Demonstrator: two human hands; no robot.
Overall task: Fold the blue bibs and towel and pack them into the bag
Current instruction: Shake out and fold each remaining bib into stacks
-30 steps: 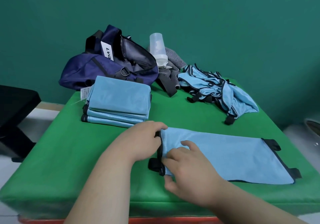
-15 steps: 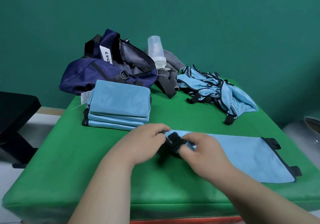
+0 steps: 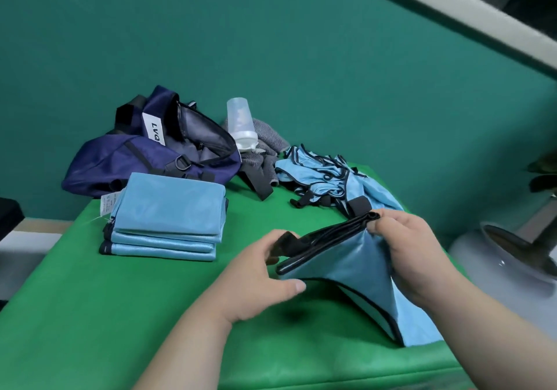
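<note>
Left hand and right hand each gripped the bib by its black-trimmed edge, right of the stack, its length trailing away rightward, left hand nearer the stack, bag beyond.

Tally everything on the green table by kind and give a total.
bag: 1
bottle: 1
grey cloth: 1
folded blue pieces, stacked: 3
bib held by left hand and right hand: 1
heap of unfolded bibs: 1, number within unclear
Total: 8
</note>
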